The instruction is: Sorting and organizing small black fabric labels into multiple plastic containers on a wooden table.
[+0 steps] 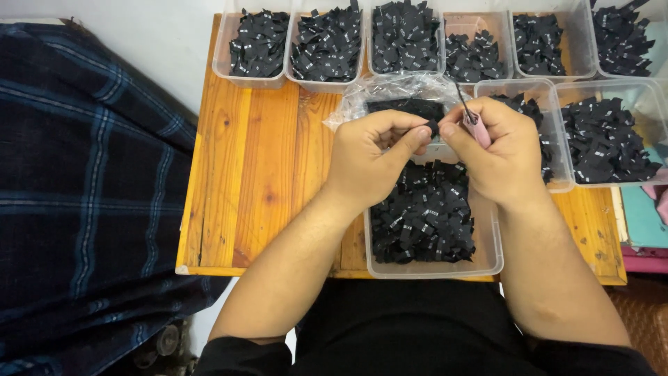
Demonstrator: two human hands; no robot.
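Left hand [372, 157] pinching a small black label [433, 128] taut, right hand [497, 150] clenched on pink-handled snips [476, 125], both above the clear tub [487, 261] on the table [257, 160] so cut pieces drop in.

Head camera looks steeply down, close over the wooden table [257, 174]

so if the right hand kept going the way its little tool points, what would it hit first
Probably the clear plastic bag of black labels just beyond the right hand; the tool tips up and away toward it. Depth is hard to judge, so it might pass above.
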